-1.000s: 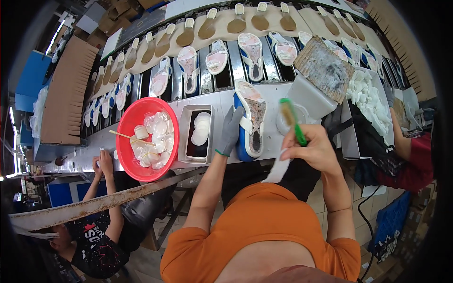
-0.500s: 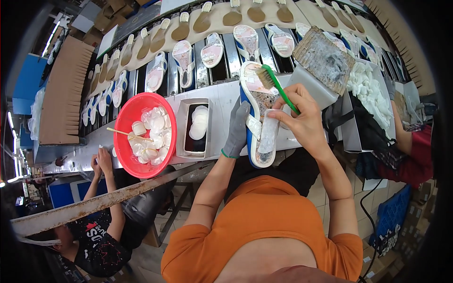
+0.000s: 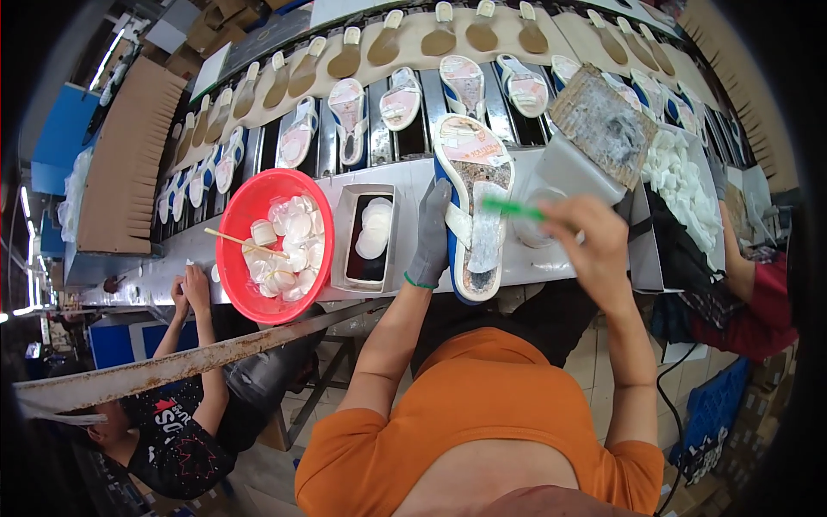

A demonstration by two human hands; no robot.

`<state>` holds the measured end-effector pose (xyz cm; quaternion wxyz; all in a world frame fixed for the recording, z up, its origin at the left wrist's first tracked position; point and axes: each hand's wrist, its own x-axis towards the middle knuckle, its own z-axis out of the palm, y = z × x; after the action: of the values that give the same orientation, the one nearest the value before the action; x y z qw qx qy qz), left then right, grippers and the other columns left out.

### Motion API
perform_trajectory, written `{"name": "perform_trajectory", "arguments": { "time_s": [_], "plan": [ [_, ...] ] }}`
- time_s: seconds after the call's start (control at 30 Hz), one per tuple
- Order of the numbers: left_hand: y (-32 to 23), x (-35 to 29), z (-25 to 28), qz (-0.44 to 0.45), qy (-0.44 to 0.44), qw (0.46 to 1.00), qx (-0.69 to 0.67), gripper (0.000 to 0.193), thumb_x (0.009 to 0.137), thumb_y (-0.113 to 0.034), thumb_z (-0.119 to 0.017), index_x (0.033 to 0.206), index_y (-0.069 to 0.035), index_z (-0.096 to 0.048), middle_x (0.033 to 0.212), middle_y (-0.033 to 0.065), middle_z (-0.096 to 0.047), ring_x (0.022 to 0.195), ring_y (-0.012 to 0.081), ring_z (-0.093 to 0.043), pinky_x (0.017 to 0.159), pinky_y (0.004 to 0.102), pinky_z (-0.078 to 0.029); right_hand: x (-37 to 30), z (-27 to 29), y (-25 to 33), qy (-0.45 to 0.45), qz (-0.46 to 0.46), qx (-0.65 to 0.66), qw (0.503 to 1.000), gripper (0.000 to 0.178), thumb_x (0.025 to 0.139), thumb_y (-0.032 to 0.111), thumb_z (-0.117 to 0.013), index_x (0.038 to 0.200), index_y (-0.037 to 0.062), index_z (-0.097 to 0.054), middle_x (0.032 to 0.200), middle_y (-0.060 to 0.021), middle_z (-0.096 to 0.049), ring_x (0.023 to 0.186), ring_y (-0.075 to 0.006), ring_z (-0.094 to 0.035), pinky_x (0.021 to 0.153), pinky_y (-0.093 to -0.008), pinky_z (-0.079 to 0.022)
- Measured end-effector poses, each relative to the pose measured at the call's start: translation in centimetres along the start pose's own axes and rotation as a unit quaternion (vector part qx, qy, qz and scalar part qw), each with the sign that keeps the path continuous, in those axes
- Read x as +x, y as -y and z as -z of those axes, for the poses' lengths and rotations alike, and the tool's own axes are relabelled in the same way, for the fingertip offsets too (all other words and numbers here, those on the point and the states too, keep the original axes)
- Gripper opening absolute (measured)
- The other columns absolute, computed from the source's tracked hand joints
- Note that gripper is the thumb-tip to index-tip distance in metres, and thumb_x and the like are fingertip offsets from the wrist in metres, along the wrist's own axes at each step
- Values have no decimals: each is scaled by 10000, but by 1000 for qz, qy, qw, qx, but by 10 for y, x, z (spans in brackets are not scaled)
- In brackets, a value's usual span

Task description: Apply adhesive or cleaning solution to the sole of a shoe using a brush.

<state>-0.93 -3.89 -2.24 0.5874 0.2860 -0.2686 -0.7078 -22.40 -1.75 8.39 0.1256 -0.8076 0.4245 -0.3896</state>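
Red plastic forms the smooth, round basin (image 3: 226, 267) at the near edge of the counter (image 3: 541, 265), heaped with thin white discs (image 3: 295, 237) and crossed by a slim, pale stick (image 3: 245, 243). Just right of it, also by the near edge, stands an oblong, light-coloured tray (image 3: 344, 233) with a dark bottom, more flat discs (image 3: 373, 228) overlapping inside.

Next comes the left hand (image 3: 431, 237), in a grey knit glove with a green cuff, closed against the left flank of a blue-and-white shoe (image 3: 473, 175); its fingertips are partly hidden. The shoe lies underside up, heel towards the wearer and reaching over the counter's near edge, its hollow filled with speckled, grainy brown material. A limp white strip (image 3: 488, 237) lies lengthwise in the heel half, beside the pale strap.

Above that strip hangs a green brush (image 3: 517, 209), blurred; whether its bristles touch cannot be told. The bare right hand (image 3: 594, 246) pinches its handle narrowly between thumb and fingers. Farther right, a rough, fibrous board (image 3: 603, 121) sits tilted on a whitish box (image 3: 573, 168).
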Motion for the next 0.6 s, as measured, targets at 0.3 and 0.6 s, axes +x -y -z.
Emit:
{"name": "perform_trajectory", "arguments": {
  "time_s": [0.3, 0.6],
  "plan": [
    [-5, 1, 13, 33, -7, 999, -31, 547, 958, -387, -468, 1344, -4, -412, 1233, 142, -567, 1060, 196, -611, 893, 329, -507, -10, 11, 21, 154, -25, 157, 975, 154, 753, 110, -735, 902, 69, -725, 720, -57, -607, 631, -230, -577, 551, -325, -444],
    [-13, 8, 2, 17, -46, 999, -19, 448, 982, -342, -456, 1304, -34, -496, 1150, 63, -604, 978, 156, -609, 850, 309, -498, 49, -22, -36, -75, -87, -56, 992, 151, 800, 123, -711, 923, 38, -703, 810, -103, -651, 696, -301, -615, 613, -352, -460]
  ]
}}
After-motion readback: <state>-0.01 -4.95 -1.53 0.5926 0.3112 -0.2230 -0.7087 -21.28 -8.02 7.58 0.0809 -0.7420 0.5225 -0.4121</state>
